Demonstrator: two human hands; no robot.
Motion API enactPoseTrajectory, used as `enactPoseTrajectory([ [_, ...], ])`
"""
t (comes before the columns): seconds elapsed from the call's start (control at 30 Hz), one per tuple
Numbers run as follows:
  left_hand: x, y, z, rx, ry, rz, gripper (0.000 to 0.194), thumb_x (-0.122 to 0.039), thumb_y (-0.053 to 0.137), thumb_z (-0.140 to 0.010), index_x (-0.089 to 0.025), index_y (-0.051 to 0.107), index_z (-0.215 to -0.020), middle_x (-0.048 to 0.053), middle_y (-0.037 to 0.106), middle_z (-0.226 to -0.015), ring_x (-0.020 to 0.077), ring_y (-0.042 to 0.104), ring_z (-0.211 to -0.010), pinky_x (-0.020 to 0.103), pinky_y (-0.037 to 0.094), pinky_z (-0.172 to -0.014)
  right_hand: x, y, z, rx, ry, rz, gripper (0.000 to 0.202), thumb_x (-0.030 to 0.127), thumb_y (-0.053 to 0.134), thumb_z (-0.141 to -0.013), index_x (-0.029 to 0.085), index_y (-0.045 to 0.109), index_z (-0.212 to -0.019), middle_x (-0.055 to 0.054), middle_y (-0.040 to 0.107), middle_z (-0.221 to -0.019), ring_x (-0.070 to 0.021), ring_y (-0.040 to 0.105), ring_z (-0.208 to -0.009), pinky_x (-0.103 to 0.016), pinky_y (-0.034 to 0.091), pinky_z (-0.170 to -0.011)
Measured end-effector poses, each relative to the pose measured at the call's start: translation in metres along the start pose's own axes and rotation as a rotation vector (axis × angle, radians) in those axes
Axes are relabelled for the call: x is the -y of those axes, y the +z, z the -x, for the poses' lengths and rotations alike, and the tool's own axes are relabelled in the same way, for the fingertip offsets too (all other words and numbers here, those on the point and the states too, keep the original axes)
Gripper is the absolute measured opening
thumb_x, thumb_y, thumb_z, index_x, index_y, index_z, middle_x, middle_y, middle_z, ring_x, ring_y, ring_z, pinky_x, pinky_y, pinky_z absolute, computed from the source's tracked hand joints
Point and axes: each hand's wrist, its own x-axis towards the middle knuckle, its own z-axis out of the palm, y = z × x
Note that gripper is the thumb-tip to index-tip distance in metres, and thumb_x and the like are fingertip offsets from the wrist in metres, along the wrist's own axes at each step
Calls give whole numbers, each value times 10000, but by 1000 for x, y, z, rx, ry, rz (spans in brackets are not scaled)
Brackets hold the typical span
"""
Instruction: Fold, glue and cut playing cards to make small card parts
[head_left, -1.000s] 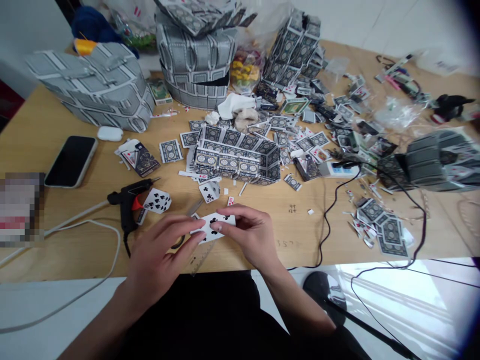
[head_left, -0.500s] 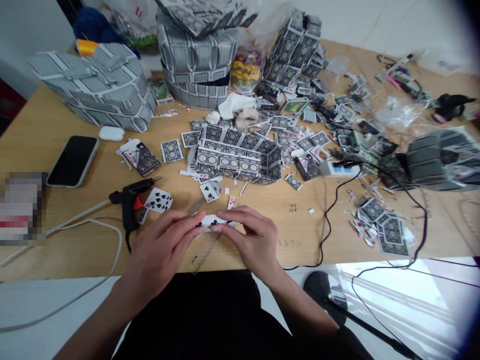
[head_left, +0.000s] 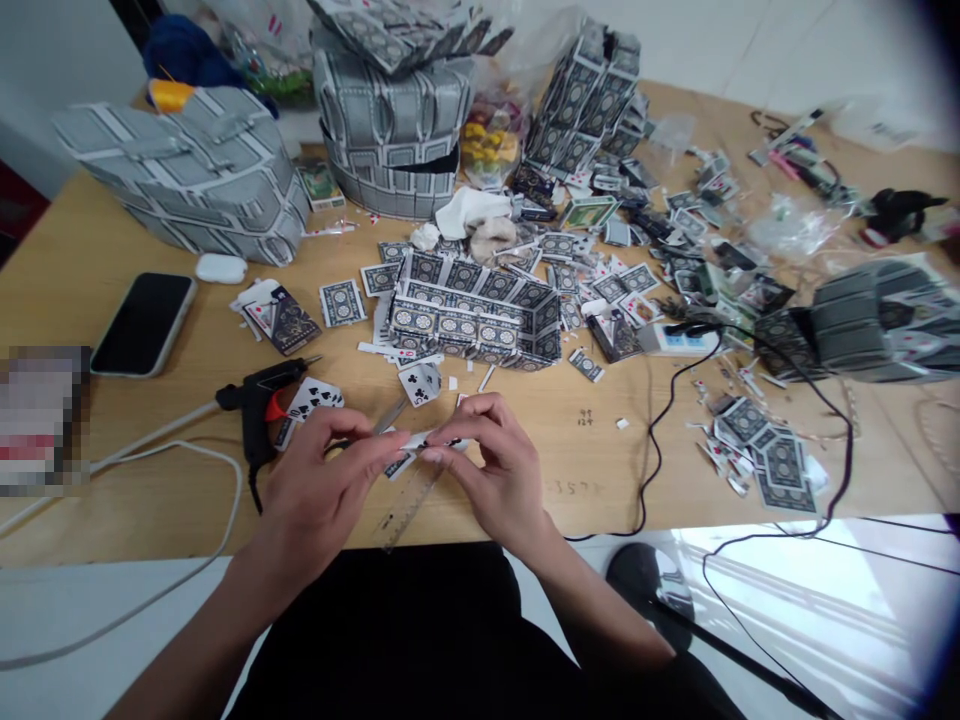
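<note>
Between the fingertips of my left hand (head_left: pixel 330 475) and my right hand (head_left: pixel 491 462) is a narrow, folded piece of playing card (head_left: pixel 415 441) with black pips. Both hands pinch it, one at each end, above the table. Below it lie a clear ruler (head_left: pixel 409 510) and a patterned card piece (head_left: pixel 400 464). A cut club card (head_left: pixel 420 382) rests just beyond my fingers. Left of my left hand are a black glue gun (head_left: pixel 262 405) and a spade card (head_left: pixel 316 397). An open box made of playing cards (head_left: pixel 472 315) stands farther back.
Large grey card-built shapes (head_left: pixel 202 175) stand at the back left. A phone (head_left: pixel 144 323) lies on the left. Card scraps (head_left: pixel 772 450) and a black cable (head_left: pixel 652 450) are on the right, near a power strip (head_left: pixel 679 340). Loose cards cover the back middle.
The card piece has narrowed between my fingers, its face now mostly turned away. My right hand has shifted slightly left, its fingers more bent. More of the patterned piece below shows.
</note>
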Motion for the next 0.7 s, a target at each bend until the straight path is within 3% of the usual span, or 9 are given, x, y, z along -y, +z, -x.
enactPoseTrajectory([
  [0.1,-2,1,-4,-9,21,14,276,-149,688,-1057,-317,812,-1237,18,642,-1099,143,695,-959,258,589,-846,0,-2,0,53,-74,45,152,271,863,-974,322,873,-1116,-65,686,-1125,-239,715,-1062,-402,611,-929],
  [0.23,-1,1,-5,12,35,0,257,-141,660,-1078,-286,780,-1253,24,658,-1117,146,696,-983,264,605,-865,1,-2,-2,116,-151,73,262,187,816,-1006,318,836,-1232,-54,789,-1115,-228,757,-1019,-419,616,-973],
  [0.47,1,-2,-6,29,65,12,193,-119,674,-1066,-233,765,-1192,27,702,-1098,148,712,-975,243,622,-869,0,-2,0,94,-271,99,224,73,792,-994,227,825,-1152,-67,843,-1042,-223,785,-965,-397,631,-902],
  [0.7,0,-4,-3,27,-12,189,195,-113,730,-1020,-257,802,-1130,-4,763,-1042,129,748,-907,234,596,-840,12,0,2,100,-194,43,159,96,792,-998,216,826,-1096,-72,840,-1000,-204,799,-925,-347,644,-848],
])
